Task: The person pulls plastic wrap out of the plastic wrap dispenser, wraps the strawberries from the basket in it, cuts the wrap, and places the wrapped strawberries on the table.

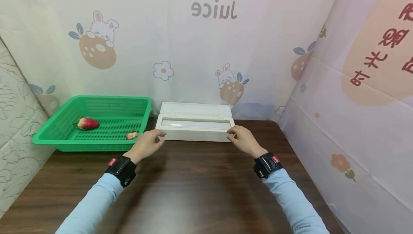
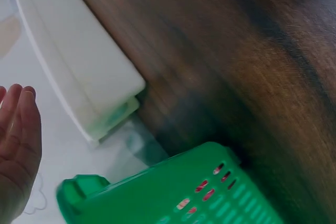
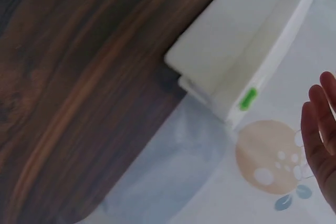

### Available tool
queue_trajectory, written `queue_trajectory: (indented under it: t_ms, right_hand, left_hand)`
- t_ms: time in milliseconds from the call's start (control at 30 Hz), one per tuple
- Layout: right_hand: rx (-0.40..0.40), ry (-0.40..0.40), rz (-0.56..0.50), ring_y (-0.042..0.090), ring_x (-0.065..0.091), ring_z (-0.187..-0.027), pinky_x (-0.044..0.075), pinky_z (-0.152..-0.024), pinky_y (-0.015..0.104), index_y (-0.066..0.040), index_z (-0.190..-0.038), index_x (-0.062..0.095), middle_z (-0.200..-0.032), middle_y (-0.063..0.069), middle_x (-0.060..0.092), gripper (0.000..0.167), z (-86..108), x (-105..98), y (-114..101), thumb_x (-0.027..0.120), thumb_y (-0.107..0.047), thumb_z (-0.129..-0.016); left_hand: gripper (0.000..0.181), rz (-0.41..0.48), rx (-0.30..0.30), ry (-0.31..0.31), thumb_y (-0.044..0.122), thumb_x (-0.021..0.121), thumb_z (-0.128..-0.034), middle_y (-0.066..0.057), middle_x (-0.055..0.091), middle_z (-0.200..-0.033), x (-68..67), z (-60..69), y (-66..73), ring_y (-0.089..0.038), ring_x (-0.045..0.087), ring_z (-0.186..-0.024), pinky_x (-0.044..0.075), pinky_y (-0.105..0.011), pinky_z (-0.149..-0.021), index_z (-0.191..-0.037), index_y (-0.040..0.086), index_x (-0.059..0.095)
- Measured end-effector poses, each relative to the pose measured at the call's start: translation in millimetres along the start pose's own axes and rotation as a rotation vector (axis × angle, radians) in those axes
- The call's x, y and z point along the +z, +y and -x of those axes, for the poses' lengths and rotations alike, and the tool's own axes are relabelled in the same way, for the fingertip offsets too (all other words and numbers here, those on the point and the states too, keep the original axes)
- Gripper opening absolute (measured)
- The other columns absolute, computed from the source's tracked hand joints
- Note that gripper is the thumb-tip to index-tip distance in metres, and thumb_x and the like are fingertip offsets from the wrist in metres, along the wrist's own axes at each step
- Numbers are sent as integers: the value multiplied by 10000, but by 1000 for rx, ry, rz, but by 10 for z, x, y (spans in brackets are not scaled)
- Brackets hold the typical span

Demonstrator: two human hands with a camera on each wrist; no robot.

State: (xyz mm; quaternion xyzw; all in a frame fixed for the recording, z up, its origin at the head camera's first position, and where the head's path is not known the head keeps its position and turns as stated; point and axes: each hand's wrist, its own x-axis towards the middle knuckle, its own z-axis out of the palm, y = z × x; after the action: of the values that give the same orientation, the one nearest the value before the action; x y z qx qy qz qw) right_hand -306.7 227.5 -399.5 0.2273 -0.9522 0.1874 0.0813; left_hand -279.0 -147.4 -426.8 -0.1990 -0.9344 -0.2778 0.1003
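A long, narrow white box stands at the back of the brown table, its lid tipped back against the wall cloth. My left hand hovers by the box's left front corner, fingers loosely bent. Over at the right front corner is my right hand, in a similar pose. In the wrist views, the left hand and the right hand appear apart from the box with fingers extended and nothing held. A green mark shows on the box's right end.
A green plastic basket sits at the back left, close to the box and my left hand. Inside lie a red fruit-like item and a smaller pale-red one. Printed cloth hangs behind the table and along both sides.
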Motion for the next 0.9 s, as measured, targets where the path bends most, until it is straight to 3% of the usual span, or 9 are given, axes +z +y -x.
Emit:
queue_trajectory:
  t_ms: [100, 233, 367, 533, 700, 900]
  right_hand:
    - [0, 16, -8, 231, 604, -844, 484, -713, 354, -54, -1040, 650, -977, 49, 626, 205, 6, 7, 79, 611, -174, -878]
    - [3, 4, -8, 238, 610, -846, 487, -720, 361, -47, -1065, 641, -1002, 66, 623, 219, -54, 16, 174, 620, -141, -868]
    - [12, -33, 3, 280, 593, -948, 480, -789, 407, -36, -1120, 623, -1063, 101, 612, 274, -185, 35, 228, 614, -148, -870]
    - [7, -62, 48, 330, 516, -1132, 418, -929, 466, -27, -1163, 605, -1158, 151, 598, 322, -384, 105, 241, 617, -153, -867]
    - [7, -96, 100, 294, 570, -1030, 456, -869, 424, -16, -1175, 595, -1096, 144, 610, 359, -559, 222, 199, 635, -178, -857]
    - [68, -145, 85, 287, 576, -1024, 464, -865, 404, -16, -1154, 613, -1072, 143, 623, 374, -666, 266, 137, 660, -206, -834]
  left_hand:
    - [276, -27, 18, -4, 127, 576, -875, -109, 648, -1093, 1, -43, -20, -204, 632, -844, 503, -355, -681, -1130, 35, 626]
    - [266, -142, 47, -12, 147, 582, -872, -107, 652, -1066, -28, -153, 23, -241, 633, -879, 506, -382, -698, -1112, 49, 641]
    - [264, -224, 32, -51, 160, 581, -870, -113, 649, -1063, -63, -319, 77, -260, 621, -902, 497, -406, -724, -1105, 59, 647]
    - [286, -212, -11, -100, 140, 578, -878, -166, 623, -1107, -71, -535, 65, -307, 602, -955, 490, -433, -780, -1134, 23, 626]
    - [311, -200, -72, -148, 130, 591, -883, -185, 601, -1108, -17, -671, -13, -325, 582, -985, 475, -433, -818, -1168, 7, 602]
    - [316, -160, -165, -197, 151, 591, -886, -180, 611, -1163, 74, -750, -56, -331, 578, -1040, 468, -452, -855, -1165, 3, 609]
